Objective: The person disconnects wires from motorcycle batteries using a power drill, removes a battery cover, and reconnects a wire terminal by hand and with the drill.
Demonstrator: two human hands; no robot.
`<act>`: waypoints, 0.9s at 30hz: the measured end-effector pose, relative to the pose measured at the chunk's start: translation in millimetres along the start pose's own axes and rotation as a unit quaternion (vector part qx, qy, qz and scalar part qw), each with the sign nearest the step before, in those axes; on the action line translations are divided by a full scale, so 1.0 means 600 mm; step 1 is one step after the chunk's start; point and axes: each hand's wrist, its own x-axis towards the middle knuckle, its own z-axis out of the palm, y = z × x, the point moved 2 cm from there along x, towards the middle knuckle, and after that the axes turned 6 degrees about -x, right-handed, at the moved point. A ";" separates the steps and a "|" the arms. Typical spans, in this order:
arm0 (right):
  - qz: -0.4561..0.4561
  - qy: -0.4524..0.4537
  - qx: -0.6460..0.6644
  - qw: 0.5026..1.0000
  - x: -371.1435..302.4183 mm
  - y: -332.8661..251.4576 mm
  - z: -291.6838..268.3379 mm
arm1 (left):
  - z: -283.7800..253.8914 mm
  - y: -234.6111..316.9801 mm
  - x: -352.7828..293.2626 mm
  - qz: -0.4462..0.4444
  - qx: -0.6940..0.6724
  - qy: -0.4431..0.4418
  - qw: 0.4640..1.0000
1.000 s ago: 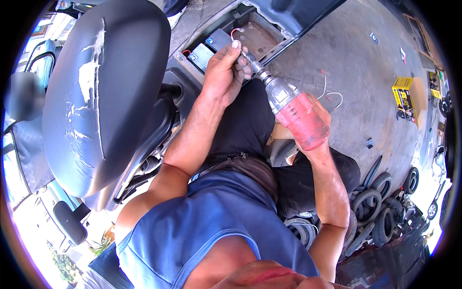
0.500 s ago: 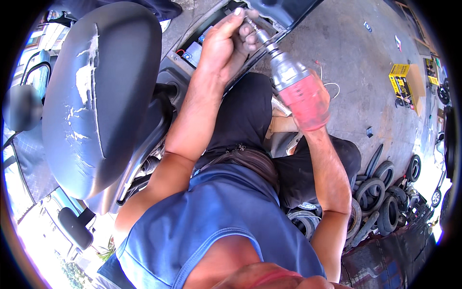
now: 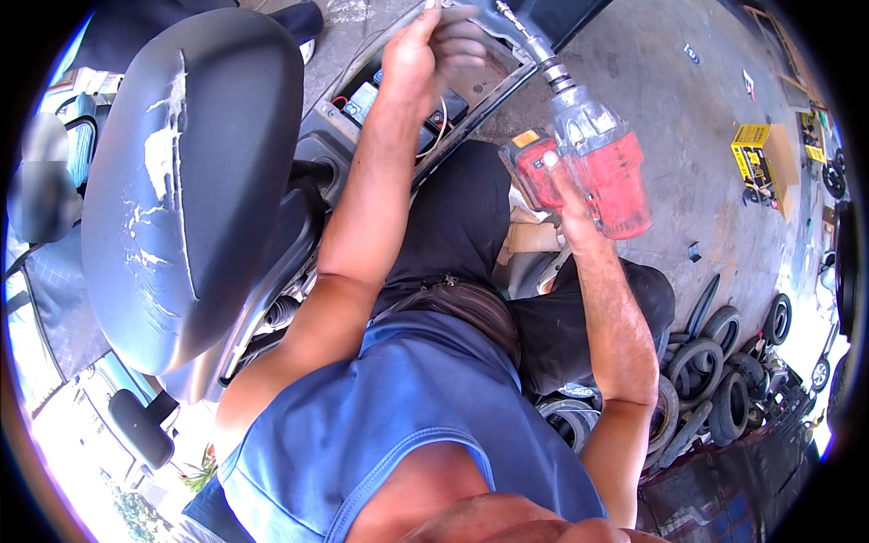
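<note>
My right hand (image 3: 572,195) grips the handle of a red and silver cordless impact wrench (image 3: 615,172). A thin socket extension (image 3: 518,25) sticks out of its nose, pointing up and left. My left hand (image 3: 421,59) is raised over the open compartment of a scooter (image 3: 330,136). Its fingers look stretched out and apart, though blurred, and the thumb tip reaches the upper edge of the picture. I see nothing held in it. Below that hand, a battery (image 3: 362,101) and a pale cable (image 3: 442,127) show inside the compartment.
A torn black scooter seat (image 3: 217,181) stands close on my left, with a mirror (image 3: 142,427) lower down. Several old tyres (image 3: 697,366) lie at the right. Farther off, a yellow and black box (image 3: 760,163) sits on the concrete floor (image 3: 670,72).
The impact wrench has moved right and turned, so its battery pack now shows. Its tip has come away from my left hand, which has shifted slightly up and left, uncovering the cable.
</note>
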 end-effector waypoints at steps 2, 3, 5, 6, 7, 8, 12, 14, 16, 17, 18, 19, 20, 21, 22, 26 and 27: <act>0.015 0.002 0.014 1.000 0.002 -0.001 0.000 | -0.067 0.000 0.038 0.106 0.352 0.135 0.920; 0.026 0.004 0.035 0.999 0.002 -0.001 0.001 | -0.098 -0.007 0.058 0.092 0.544 0.193 0.812; 0.033 0.002 0.059 0.998 0.005 -0.001 0.005 | -0.145 -0.039 0.084 0.081 0.749 0.175 0.634; 0.032 -0.001 0.062 0.998 0.006 -0.002 0.008 | -0.163 -0.051 0.093 0.107 0.760 0.177 0.616; 0.032 -0.003 0.065 0.997 0.007 -0.003 0.011 | -0.177 -0.062 0.103 0.113 0.772 0.178 0.599; 0.029 0.001 0.064 0.998 0.006 -0.004 0.013 | -0.187 -0.070 0.113 0.085 0.789 0.174 0.584; 0.025 0.014 0.043 0.999 0.009 -0.009 0.017 | -0.194 -0.057 0.125 0.086 0.747 0.138 0.645; 0.023 0.004 0.020 1.000 0.014 -0.014 0.019 | -0.196 -0.026 0.099 0.146 0.673 0.189 0.700; 0.018 -0.012 -0.007 1.000 0.022 -0.019 0.023 | -0.207 0.004 0.054 0.209 0.604 0.250 0.727; 0.000 -0.026 -0.007 1.000 0.027 -0.022 0.029 | -0.217 0.015 0.024 0.235 0.574 0.287 0.730; -0.016 -0.034 0.001 0.999 0.032 -0.026 0.036 | -0.226 0.030 0.002 0.256 0.545 0.327 0.729; -0.030 -0.046 0.017 0.998 0.038 -0.029 0.046 | -0.238 0.039 -0.014 0.198 0.539 0.337 0.747; -0.034 -0.058 0.016 0.998 0.044 -0.032 0.056 | -0.244 0.041 -0.028 0.184 0.544 0.338 0.746; -0.037 -0.073 0.022 0.996 0.052 -0.035 0.069 | -0.252 0.043 -0.038 0.173 0.554 0.332 0.744; -0.025 -0.082 0.024 0.996 0.060 -0.038 0.081 | -0.257 0.043 -0.043 0.192 0.547 0.291 0.762; 0.060 -0.137 -0.026 0.988 0.091 -0.044 0.140 | -0.280 0.023 -0.031 0.064 0.458 0.235 0.855; 0.043 -0.156 -0.022 0.987 0.099 -0.048 0.149 | -0.283 0.021 -0.028 0.069 0.478 0.259 0.836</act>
